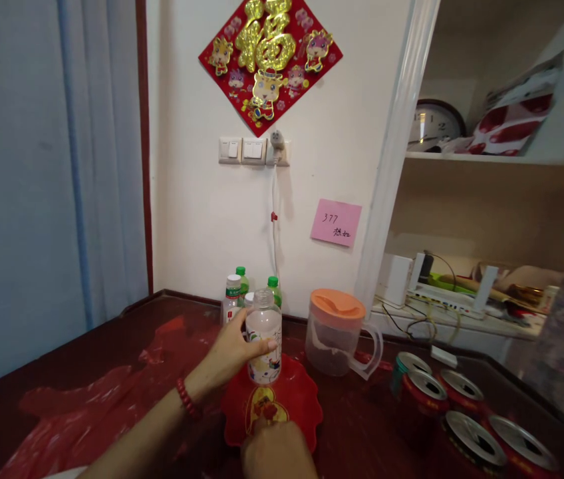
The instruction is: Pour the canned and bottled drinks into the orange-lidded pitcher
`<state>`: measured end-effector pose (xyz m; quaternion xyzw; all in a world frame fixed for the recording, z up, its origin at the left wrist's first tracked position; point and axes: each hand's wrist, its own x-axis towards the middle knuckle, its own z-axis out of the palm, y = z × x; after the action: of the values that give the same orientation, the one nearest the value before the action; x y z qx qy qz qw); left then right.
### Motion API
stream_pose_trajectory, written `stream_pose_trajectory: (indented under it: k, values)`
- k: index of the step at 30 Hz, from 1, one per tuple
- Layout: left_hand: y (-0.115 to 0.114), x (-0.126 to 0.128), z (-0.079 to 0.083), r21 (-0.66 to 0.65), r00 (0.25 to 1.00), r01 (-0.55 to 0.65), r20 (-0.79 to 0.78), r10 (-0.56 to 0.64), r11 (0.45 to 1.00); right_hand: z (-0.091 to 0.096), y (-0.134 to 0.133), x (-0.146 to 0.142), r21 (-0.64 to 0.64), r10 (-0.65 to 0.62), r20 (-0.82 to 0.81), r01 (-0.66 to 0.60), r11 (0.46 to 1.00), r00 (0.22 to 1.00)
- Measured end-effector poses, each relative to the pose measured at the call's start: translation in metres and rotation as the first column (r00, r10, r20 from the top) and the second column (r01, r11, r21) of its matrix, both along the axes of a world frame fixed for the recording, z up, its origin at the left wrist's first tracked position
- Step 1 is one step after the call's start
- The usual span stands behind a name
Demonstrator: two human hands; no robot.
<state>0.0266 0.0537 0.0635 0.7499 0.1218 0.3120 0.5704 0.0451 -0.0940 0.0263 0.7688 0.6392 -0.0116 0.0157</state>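
My left hand [229, 352], with a red bead bracelet on its wrist, is wrapped round a clear bottle [263, 322] with a printed pattern. The bottle stands upright at the back of a red scalloped plate [304, 402]; its mouth shows no cap. Low in the view, my right hand [278, 452] is curled closed over the plate's front part. Its fingertips point away from me and are hidden, so whatever they hold cannot be made out. A gold and red design [265, 404] decorates the plate's middle.
Behind the held bottle stand a white-capped bottle [233, 299] and green-capped bottles [273, 290] by the wall. To the right are a clear jug [329, 346] with an orange lid and several opened drink cans [424, 399]. Crumpled red plastic [97, 399] covers the table's left.
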Motion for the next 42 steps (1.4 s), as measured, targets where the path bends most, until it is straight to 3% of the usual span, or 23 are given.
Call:
stream_pose_trajectory:
  k: [3,6,9,11,12,13,14,16,18,21,26,31,36,42]
  values:
    - [-0.006,0.003,-0.003,0.022,0.999,0.005,-0.045,-0.004,1.0,0.011,-0.001,-0.005,-0.114,-0.086,-0.009,0.085,0.99,0.996]
    - [-0.013,0.005,-0.007,0.074,0.996,0.018,-0.088,-0.011,0.997,0.028,-0.008,-0.003,-0.118,-0.105,-0.061,0.097,0.988,0.993]
    - [-0.018,0.009,-0.015,0.136,0.994,0.026,-0.108,-0.012,0.99,0.047,-0.027,0.014,0.017,-0.083,-0.15,0.087,0.996,0.985]
    - [-0.019,0.011,-0.021,0.149,0.994,0.043,-0.109,-0.027,0.988,0.06,-0.043,0.033,0.233,-0.052,-0.229,0.107,0.967,0.972]
    - [-0.019,0.012,-0.025,0.148,0.993,0.063,-0.108,-0.047,0.987,0.065,-0.05,0.045,0.408,-0.031,-0.284,0.15,0.901,0.958]
    - [-0.018,0.013,-0.028,0.143,0.992,0.087,-0.108,-0.072,0.986,0.069,-0.057,0.057,0.683,0.066,-0.35,0.206,0.7,0.934]
    - [-0.016,0.013,-0.031,0.136,0.989,0.11,-0.114,-0.094,0.985,0.072,-0.062,0.071,0.799,0.087,-0.363,0.262,0.542,0.928]
    - [-0.013,0.014,-0.035,0.123,0.982,0.144,-0.144,-0.126,0.982,0.073,-0.068,0.099,0.887,0.049,-0.394,0.366,0.282,0.918]
    - [-0.009,0.014,-0.037,0.108,0.978,0.151,-0.163,-0.132,0.983,0.067,-0.069,0.126,0.892,-0.006,-0.442,0.44,0.107,0.897]
    - [-0.006,0.015,-0.038,0.103,0.977,0.161,-0.156,-0.144,0.982,0.046,-0.063,0.159,0.829,-0.013,-0.559,0.558,-0.025,0.829]
    - [-0.008,0.014,-0.036,0.085,0.971,0.194,-0.161,-0.179,0.977,-0.008,-0.044,0.184,0.606,0.15,-0.773,0.788,-0.108,0.616]
    - [-0.011,0.013,-0.033,0.075,0.97,0.21,-0.141,-0.198,0.975,-0.049,-0.034,0.191,0.428,0.386,-0.808,0.894,-0.135,0.445]
    - [-0.013,0.013,-0.034,0.053,0.969,0.215,-0.132,-0.207,0.975,-0.057,-0.032,0.191,0.344,0.508,-0.775,0.925,-0.161,0.377]
    - [-0.013,0.011,-0.037,0.052,0.968,0.224,-0.129,-0.216,0.973,-0.043,-0.035,0.184,0.316,0.546,-0.75,0.927,-0.201,0.373]
